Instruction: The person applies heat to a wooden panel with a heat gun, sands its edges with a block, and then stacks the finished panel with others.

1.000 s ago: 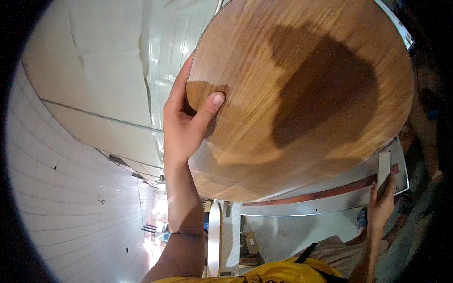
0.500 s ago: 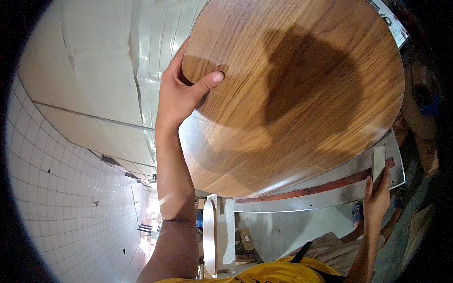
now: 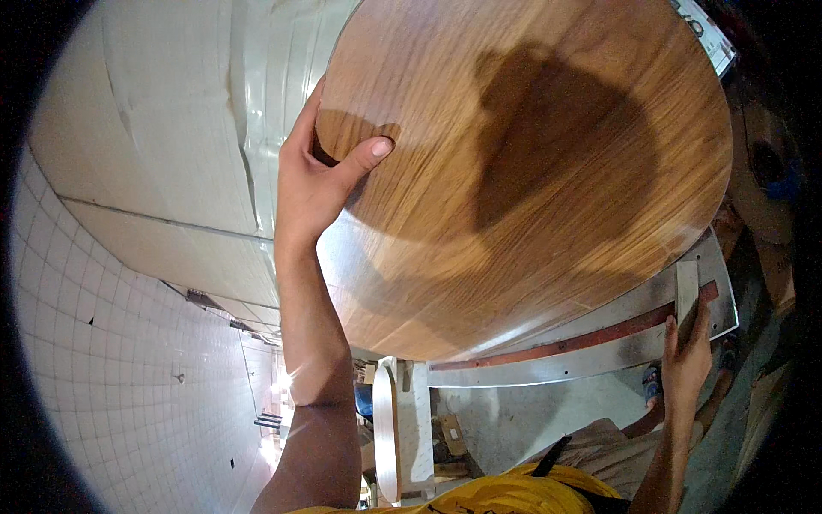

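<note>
A large wood-grain board [image 3: 411, 265] with a rounded edge fills the upper middle, and a dark shadow falls across its face. My left hand [image 3: 310, 193] grips its left edge, thumb on top and fingers out of sight behind the rim. At the lower right, my right hand [image 3: 687, 364] is closed around a pale flat bar [image 3: 687, 291]. That bar lies across the curved metal edge [image 3: 548, 374] of the work surface, over a reddish-brown strip [image 3: 591, 337] set along it, close to the board's lower right rim.
A large pale sheet-covered surface [image 3: 171, 111] spreads to the left, beside a white tiled area [image 3: 111, 343]. Below the board stands a narrow pale rounded panel [image 3: 387, 433], with boxes [image 3: 451, 434] near it. Cardboard [image 3: 775, 274] is at the far right.
The board and my left hand have shifted slightly to the left in view. My right hand and the pale bar stay almost in place; both grips look the same.
</note>
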`<state>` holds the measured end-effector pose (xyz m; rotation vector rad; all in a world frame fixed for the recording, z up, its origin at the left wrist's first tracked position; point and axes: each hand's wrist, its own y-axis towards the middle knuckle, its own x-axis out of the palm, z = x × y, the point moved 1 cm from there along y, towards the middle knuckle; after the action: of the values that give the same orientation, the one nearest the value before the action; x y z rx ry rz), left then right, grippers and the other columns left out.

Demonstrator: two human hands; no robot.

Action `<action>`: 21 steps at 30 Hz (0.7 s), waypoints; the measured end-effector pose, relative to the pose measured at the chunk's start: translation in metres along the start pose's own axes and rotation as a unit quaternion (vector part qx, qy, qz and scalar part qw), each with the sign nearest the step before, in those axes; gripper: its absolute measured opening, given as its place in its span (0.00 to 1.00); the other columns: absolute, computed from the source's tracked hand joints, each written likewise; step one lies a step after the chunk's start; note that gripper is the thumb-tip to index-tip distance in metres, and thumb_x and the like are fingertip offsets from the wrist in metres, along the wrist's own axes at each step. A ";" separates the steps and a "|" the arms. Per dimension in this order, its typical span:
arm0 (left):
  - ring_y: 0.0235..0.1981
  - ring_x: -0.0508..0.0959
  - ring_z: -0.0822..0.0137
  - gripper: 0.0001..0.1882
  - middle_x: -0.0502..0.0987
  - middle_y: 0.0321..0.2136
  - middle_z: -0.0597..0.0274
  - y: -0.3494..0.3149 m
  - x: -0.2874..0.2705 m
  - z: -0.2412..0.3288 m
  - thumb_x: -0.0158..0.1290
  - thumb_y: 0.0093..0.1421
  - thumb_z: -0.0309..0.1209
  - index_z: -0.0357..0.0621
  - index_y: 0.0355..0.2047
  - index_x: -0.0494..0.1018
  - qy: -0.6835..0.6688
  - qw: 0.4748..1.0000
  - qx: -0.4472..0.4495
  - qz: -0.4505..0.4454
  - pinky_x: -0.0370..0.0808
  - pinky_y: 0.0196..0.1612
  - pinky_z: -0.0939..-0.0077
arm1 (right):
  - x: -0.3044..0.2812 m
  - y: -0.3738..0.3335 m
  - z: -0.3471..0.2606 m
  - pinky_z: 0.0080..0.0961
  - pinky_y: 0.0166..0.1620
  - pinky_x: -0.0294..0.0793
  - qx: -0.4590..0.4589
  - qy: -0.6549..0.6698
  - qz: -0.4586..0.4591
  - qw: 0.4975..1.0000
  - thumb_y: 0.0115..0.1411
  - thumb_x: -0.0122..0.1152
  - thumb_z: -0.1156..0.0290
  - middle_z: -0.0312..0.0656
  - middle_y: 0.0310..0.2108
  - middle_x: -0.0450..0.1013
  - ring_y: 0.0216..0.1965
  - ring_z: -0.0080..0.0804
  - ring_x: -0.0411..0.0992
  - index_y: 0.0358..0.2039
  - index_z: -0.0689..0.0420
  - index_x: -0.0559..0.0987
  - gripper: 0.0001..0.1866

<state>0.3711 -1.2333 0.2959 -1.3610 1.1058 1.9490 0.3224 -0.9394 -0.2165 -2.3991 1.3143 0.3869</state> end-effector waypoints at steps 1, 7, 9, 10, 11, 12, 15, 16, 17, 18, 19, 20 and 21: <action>0.61 0.85 0.58 0.57 0.86 0.60 0.51 0.000 0.000 0.000 0.84 0.54 0.38 0.38 0.79 0.67 -0.006 1.000 0.008 -0.001 0.80 0.67 0.59 | 0.000 0.000 -0.001 0.49 0.70 0.77 0.004 -0.001 0.000 1.000 0.78 0.66 0.57 0.62 0.74 0.72 0.71 0.64 0.74 0.81 0.58 0.65 0.38; 0.60 0.86 0.57 0.59 0.86 0.60 0.49 0.000 0.000 -0.002 0.84 0.53 0.40 0.37 0.80 0.66 -0.025 1.000 0.018 -0.001 0.81 0.66 0.58 | -0.004 0.000 -0.008 0.49 0.69 0.78 -0.010 -0.001 0.006 1.000 0.78 0.66 0.57 0.63 0.73 0.73 0.71 0.64 0.75 0.81 0.59 0.65 0.38; 0.61 0.86 0.57 0.59 0.86 0.60 0.48 -0.001 -0.001 0.000 0.84 0.53 0.40 0.36 0.80 0.66 -0.032 0.999 0.009 0.000 0.81 0.66 0.59 | -0.007 -0.001 -0.011 0.49 0.69 0.78 -0.017 0.006 0.009 1.000 0.78 0.66 0.57 0.63 0.73 0.73 0.70 0.65 0.75 0.81 0.58 0.64 0.39; 0.61 0.85 0.57 0.58 0.86 0.60 0.48 -0.001 -0.001 0.002 0.84 0.54 0.39 0.36 0.80 0.66 -0.028 1.000 0.010 -0.001 0.81 0.66 0.59 | -0.008 -0.001 -0.012 0.49 0.69 0.78 -0.020 0.009 0.011 1.000 0.78 0.66 0.57 0.63 0.73 0.73 0.70 0.65 0.75 0.81 0.57 0.64 0.39; 0.61 0.85 0.56 0.58 0.85 0.60 0.48 -0.001 -0.001 0.004 0.84 0.54 0.38 0.35 0.80 0.66 -0.023 1.000 0.010 -0.001 0.81 0.66 0.59 | -0.008 -0.001 -0.013 0.49 0.68 0.79 -0.012 0.012 0.007 1.000 0.78 0.66 0.57 0.63 0.73 0.73 0.70 0.65 0.76 0.81 0.57 0.64 0.39; 0.61 0.85 0.56 0.57 0.85 0.60 0.48 -0.001 0.000 0.005 0.83 0.55 0.38 0.35 0.80 0.66 -0.012 1.000 -0.010 0.001 0.81 0.66 0.59 | -0.008 -0.001 -0.014 0.49 0.68 0.79 -0.004 0.015 0.002 1.000 0.78 0.66 0.57 0.63 0.73 0.73 0.69 0.65 0.76 0.82 0.57 0.64 0.39; 0.61 0.85 0.58 0.57 0.85 0.60 0.50 -0.002 -0.001 0.003 0.83 0.55 0.37 0.35 0.80 0.66 -0.038 0.999 0.012 -0.004 0.80 0.67 0.61 | -0.006 0.001 -0.015 0.49 0.67 0.80 0.009 0.014 -0.005 1.000 0.78 0.66 0.56 0.64 0.73 0.73 0.69 0.65 0.76 0.83 0.56 0.63 0.40; 0.60 0.85 0.59 0.56 0.85 0.59 0.51 -0.003 -0.003 -0.001 0.83 0.55 0.37 0.35 0.79 0.66 -0.037 0.999 0.016 -0.001 0.80 0.66 0.62 | -0.005 0.002 -0.015 0.50 0.66 0.80 0.025 0.010 -0.007 1.000 0.78 0.65 0.56 0.64 0.73 0.73 0.69 0.65 0.77 0.83 0.56 0.62 0.40; 0.59 0.85 0.61 0.56 0.85 0.59 0.52 -0.005 -0.005 -0.006 0.83 0.56 0.37 0.35 0.79 0.67 -0.037 0.999 0.013 0.001 0.80 0.65 0.63 | -0.005 0.003 -0.016 0.50 0.66 0.80 -0.015 0.005 0.006 1.000 0.78 0.65 0.56 0.64 0.73 0.73 0.69 0.66 0.77 0.83 0.56 0.61 0.41; 0.58 0.85 0.62 0.55 0.86 0.58 0.53 -0.007 -0.008 -0.011 0.83 0.56 0.38 0.35 0.79 0.67 -0.047 0.998 0.038 -0.010 0.80 0.64 0.64 | -0.007 0.003 -0.016 0.50 0.66 0.80 -0.039 -0.003 0.020 0.999 0.78 0.65 0.56 0.65 0.73 0.73 0.68 0.66 0.77 0.84 0.55 0.60 0.42; 0.55 0.84 0.65 0.51 0.86 0.57 0.54 -0.009 -0.014 -0.018 0.83 0.57 0.37 0.34 0.76 0.70 0.001 1.000 0.004 0.006 0.80 0.62 0.65 | -0.009 0.002 -0.017 0.50 0.66 0.80 -0.045 -0.006 0.014 0.999 0.78 0.65 0.55 0.65 0.72 0.73 0.68 0.66 0.77 0.84 0.55 0.60 0.42; 0.53 0.84 0.67 0.46 0.86 0.55 0.56 -0.010 -0.019 -0.024 0.82 0.59 0.37 0.34 0.73 0.74 0.024 0.999 0.027 -0.007 0.81 0.60 0.67 | -0.012 0.001 -0.018 0.48 0.67 0.80 0.021 0.049 -0.041 0.998 0.77 0.67 0.55 0.64 0.71 0.75 0.68 0.64 0.77 0.86 0.54 0.58 0.45; 0.50 0.83 0.69 0.33 0.87 0.51 0.58 -0.006 -0.025 -0.032 0.79 0.63 0.36 0.36 0.64 0.79 0.018 1.000 -0.001 -0.020 0.81 0.57 0.68 | -0.015 -0.001 -0.023 0.50 0.63 0.82 0.010 0.111 -0.020 0.994 0.76 0.67 0.53 0.64 0.67 0.78 0.64 0.64 0.81 0.85 0.54 0.59 0.45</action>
<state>0.4012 -1.2560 0.3117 -1.4144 1.0852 1.9038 0.3169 -0.9381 -0.1899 -2.5053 1.3501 0.0980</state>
